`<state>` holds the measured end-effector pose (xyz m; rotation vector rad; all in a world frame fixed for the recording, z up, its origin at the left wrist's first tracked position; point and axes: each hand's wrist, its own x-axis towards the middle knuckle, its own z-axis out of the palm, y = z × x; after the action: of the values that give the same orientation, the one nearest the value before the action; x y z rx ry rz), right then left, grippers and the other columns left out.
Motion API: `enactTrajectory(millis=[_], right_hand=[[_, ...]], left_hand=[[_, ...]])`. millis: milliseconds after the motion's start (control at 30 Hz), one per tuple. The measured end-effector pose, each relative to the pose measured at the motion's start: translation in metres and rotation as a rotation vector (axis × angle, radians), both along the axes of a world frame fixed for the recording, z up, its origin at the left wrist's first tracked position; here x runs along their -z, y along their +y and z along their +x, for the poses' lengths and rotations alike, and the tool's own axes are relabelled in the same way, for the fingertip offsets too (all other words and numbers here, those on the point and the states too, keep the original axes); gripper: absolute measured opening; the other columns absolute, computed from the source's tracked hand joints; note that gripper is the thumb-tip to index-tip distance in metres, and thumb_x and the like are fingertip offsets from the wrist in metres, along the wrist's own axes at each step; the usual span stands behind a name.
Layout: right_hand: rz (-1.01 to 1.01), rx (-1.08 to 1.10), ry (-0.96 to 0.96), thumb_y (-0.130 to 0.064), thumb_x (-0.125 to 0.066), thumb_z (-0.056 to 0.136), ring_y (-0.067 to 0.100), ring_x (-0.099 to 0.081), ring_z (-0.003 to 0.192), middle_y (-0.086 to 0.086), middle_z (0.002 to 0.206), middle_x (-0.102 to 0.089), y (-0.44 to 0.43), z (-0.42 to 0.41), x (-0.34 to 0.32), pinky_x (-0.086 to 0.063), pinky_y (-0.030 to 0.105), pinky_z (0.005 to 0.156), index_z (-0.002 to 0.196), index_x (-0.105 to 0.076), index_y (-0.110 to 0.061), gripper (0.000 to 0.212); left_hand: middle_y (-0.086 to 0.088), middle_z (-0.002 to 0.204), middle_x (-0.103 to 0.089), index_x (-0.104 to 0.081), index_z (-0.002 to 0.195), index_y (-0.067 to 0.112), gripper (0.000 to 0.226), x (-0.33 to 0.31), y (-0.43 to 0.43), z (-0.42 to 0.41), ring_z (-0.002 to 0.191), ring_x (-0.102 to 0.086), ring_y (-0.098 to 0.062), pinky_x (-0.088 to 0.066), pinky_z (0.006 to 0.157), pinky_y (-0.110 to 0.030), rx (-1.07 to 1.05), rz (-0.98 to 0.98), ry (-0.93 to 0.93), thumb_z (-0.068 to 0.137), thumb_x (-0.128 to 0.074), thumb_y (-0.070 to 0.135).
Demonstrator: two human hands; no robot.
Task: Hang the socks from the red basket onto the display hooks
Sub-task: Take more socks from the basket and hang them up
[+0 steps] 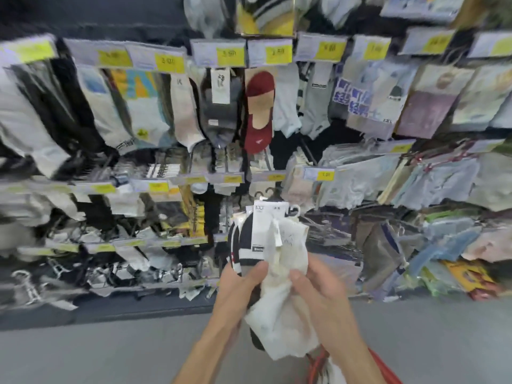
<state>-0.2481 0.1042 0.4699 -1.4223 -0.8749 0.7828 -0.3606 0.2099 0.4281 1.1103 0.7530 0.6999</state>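
Note:
I hold a bundle of packaged socks in front of the display wall. My left hand [240,284] grips the pairs with black and white stripes [246,245], thumb across their front. My right hand [315,281] pinches a cream-white sock pair [288,261] that lies over them. Their small plastic hangers [293,210] and white card labels [267,217] stick up at the top. The red basket [376,364] shows only as a rim at the bottom edge, behind my right forearm, with something white inside.
The wall [249,106] is packed with hanging socks on hooks, with yellow price tags [278,55] along each row. A dark red sock [259,109] hangs in the centre. Stacked packets [415,176] fill the right side. Grey floor [97,353] lies below.

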Motion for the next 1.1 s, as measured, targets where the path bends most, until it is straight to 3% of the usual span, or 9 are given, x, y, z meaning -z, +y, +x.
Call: enactTrajectory(millis=[100,167,267,467,633,767,867,1000,1100], right_hand=[[-0.019,0.058,-0.085,-0.015,-0.053,0.092,0.015,-0.069,0.078,-0.002,0.090,-0.074,0.018,-0.034,-0.005,-0.054,0.029,0.069,0.103,-0.067,-0.036,0.027],[-0.051,0.128,-0.218,-0.013,-0.054,0.095,0.006,-0.064,0.071,-0.012,0.084,-0.070,0.031,-0.057,-0.007,-0.051,0.024,0.064,0.099,-0.061,-0.035,0.024],[-0.071,0.184,-0.358,-0.022,-0.056,0.096,-0.002,-0.061,0.076,-0.022,0.086,-0.065,0.047,-0.087,-0.011,-0.042,0.009,0.058,0.096,-0.055,-0.036,0.014],[-0.078,0.186,-0.453,-0.040,-0.047,0.092,-0.001,-0.061,0.080,-0.024,0.090,-0.064,0.069,-0.126,-0.012,-0.043,0.014,0.062,0.099,-0.048,-0.049,0.011],[-0.121,0.040,-0.308,-0.012,-0.054,0.089,0.011,-0.066,0.096,-0.017,0.103,-0.069,0.085,-0.137,-0.011,-0.055,0.047,0.084,0.111,-0.054,-0.043,0.038],[-0.065,-0.083,-0.109,0.013,-0.050,0.084,0.008,-0.066,0.110,-0.014,0.116,-0.071,0.097,-0.139,-0.017,-0.054,0.044,0.096,0.116,-0.060,-0.041,0.064],[-0.048,-0.128,-0.072,0.019,-0.048,0.082,0.010,-0.065,0.113,-0.010,0.119,-0.070,0.106,-0.141,-0.019,-0.052,0.045,0.098,0.124,-0.059,-0.031,0.066],[-0.007,-0.211,-0.084,-0.012,-0.059,0.091,0.006,-0.069,0.104,-0.014,0.114,-0.072,0.110,-0.143,-0.032,-0.056,0.024,0.081,0.120,-0.059,-0.042,0.042],[0.017,-0.208,-0.089,-0.041,-0.067,0.088,0.008,-0.070,0.102,-0.013,0.113,-0.072,0.113,-0.141,-0.046,-0.057,0.026,0.082,0.117,-0.059,-0.045,0.031]], left_hand=[[-0.005,0.109,-0.078,-0.072,0.115,0.028,0.052,-0.001,0.007,-0.032,0.097,-0.076,-0.023,-0.060,0.070,-0.027,-0.064,-0.023,-0.016,0.067,-0.082,0.046],[-0.004,0.106,-0.079,-0.074,0.109,0.034,0.046,0.000,0.010,-0.049,0.095,-0.076,-0.023,-0.060,0.069,-0.028,-0.096,-0.036,-0.011,0.065,-0.082,0.046],[-0.006,0.098,-0.080,-0.076,0.104,0.030,0.045,0.001,0.016,-0.070,0.090,-0.077,-0.027,-0.061,0.067,-0.031,-0.159,-0.076,0.008,0.064,-0.081,0.050],[-0.007,0.100,-0.079,-0.073,0.109,0.020,0.028,0.001,0.037,-0.109,0.091,-0.077,-0.026,-0.063,0.071,-0.035,-0.202,-0.098,0.018,0.083,-0.079,0.027],[-0.001,0.102,-0.079,-0.074,0.112,0.023,0.049,-0.010,0.052,-0.134,0.093,-0.077,-0.020,-0.060,0.065,-0.024,-0.256,-0.087,-0.042,0.068,-0.080,0.043],[0.001,0.103,-0.079,-0.076,0.107,0.026,0.051,-0.013,0.062,-0.149,0.094,-0.076,-0.018,-0.061,0.070,-0.029,-0.305,-0.061,-0.033,0.062,-0.081,0.049],[0.003,0.102,-0.079,-0.074,0.110,0.025,0.054,-0.016,0.068,-0.154,0.092,-0.076,-0.014,-0.061,0.069,-0.026,-0.320,-0.042,-0.039,0.062,-0.081,0.049],[0.007,0.097,-0.080,-0.073,0.110,0.026,0.048,-0.025,0.073,-0.155,0.083,-0.077,-0.010,-0.056,0.057,-0.017,-0.381,-0.005,-0.047,0.065,-0.080,0.041],[0.012,0.089,-0.079,-0.071,0.106,0.026,0.033,-0.038,0.079,-0.149,0.074,-0.075,-0.005,-0.054,0.050,-0.014,-0.397,0.010,-0.038,0.074,-0.080,0.029]])
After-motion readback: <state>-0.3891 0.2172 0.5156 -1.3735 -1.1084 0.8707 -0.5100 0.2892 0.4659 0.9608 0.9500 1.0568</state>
